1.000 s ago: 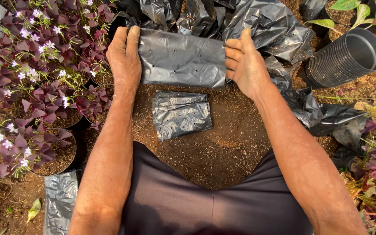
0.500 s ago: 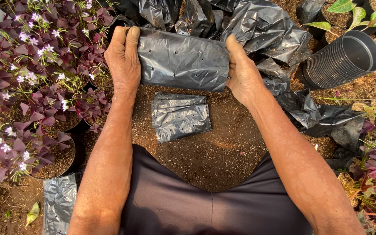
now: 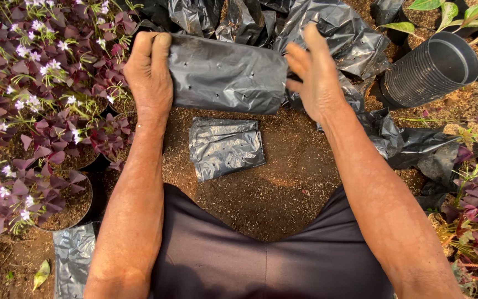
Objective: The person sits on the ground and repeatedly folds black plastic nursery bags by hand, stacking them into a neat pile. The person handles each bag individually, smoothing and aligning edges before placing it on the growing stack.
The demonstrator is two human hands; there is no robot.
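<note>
Fingertips of the left hand [image 3: 149, 75] are tucked behind the black grow bag [image 3: 225, 72], so its grip looks closed on that end, I think. Bag lies sideways, long axis left to right, above the soil [image 3: 283, 182]. Right hand [image 3: 317, 75] hovers open at the other end. Folded bag [image 3: 225, 147] lies flat below.

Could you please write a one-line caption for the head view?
Left hand grips a filled black grow bag; right hand open beside it, above soil.
</note>
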